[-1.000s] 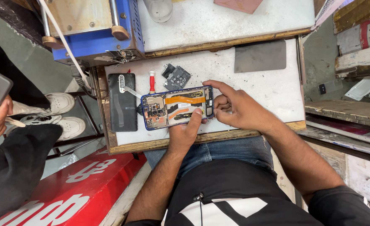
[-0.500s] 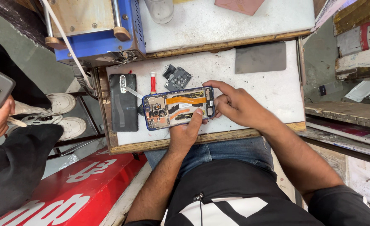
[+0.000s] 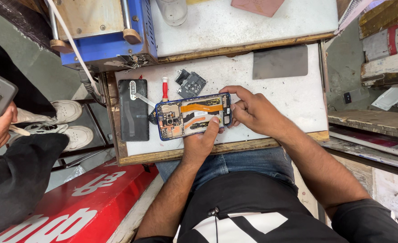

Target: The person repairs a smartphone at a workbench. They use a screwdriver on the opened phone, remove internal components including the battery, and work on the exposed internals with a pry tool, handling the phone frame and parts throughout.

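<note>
- Opened phone [image 3: 193,116], back cover off and orange flex cables exposed, lies on the white work board [image 3: 271,96], near its front edge.
- Left hand [image 3: 201,143] props the phone from below, thumb pressed on its lower edge.
- Right hand [image 3: 253,110] curls its fingers [image 3: 231,104] closed around the phone's right end.
- Step, as judged: steadying the phone for internal work.
- Removed back cover [image 3: 133,109] and red screwdriver [image 3: 164,88] lie left of the phone.

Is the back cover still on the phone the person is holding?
No, the phone in the left hand and right hand is open, its insides showing, and a dark back cover lies beside it.
</note>
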A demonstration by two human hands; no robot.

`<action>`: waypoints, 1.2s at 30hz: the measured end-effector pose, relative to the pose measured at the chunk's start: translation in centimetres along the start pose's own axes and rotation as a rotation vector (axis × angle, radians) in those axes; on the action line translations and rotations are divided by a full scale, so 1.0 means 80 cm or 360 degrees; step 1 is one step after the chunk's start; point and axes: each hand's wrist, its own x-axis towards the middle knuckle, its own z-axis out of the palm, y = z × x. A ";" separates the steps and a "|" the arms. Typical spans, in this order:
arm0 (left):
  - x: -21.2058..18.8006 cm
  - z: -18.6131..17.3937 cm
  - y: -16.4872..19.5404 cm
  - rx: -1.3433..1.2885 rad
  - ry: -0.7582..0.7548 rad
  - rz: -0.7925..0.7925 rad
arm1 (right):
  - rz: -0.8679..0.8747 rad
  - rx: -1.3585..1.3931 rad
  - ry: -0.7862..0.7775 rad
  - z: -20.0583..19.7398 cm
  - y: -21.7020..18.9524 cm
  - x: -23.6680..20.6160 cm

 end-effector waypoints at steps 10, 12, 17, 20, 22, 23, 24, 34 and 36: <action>-0.002 -0.001 -0.001 0.0032 -0.0052 -0.0014 | -0.0116 -0.0071 0.0018 0.000 0.005 -0.002; -0.002 -0.001 -0.001 0.0058 -0.0056 0.0009 | -0.0086 -0.0052 0.0039 0.002 0.006 0.000; -0.002 -0.001 -0.001 0.0067 -0.0049 0.0007 | 0.0020 -0.0002 0.0036 0.003 0.003 0.001; -0.003 -0.001 0.001 -0.0001 -0.0028 0.0000 | -0.0144 0.0005 -0.0054 -0.003 0.001 -0.003; -0.002 -0.001 0.003 0.0040 -0.0042 0.0017 | -0.0195 -0.0024 -0.0092 -0.007 0.000 -0.004; -0.001 -0.001 0.004 0.0049 -0.0047 0.0032 | -0.0171 -0.0042 -0.0096 -0.008 -0.001 -0.005; -0.001 0.000 0.005 0.0055 -0.0051 0.0041 | -0.0143 -0.0060 -0.0102 -0.008 -0.001 -0.005; -0.003 0.003 0.001 0.0041 -0.0011 -0.0017 | -0.0036 0.0019 0.0066 0.007 0.008 0.004; -0.002 0.003 0.000 0.0058 0.0004 -0.0006 | -0.0014 0.0019 0.0073 0.009 0.009 0.004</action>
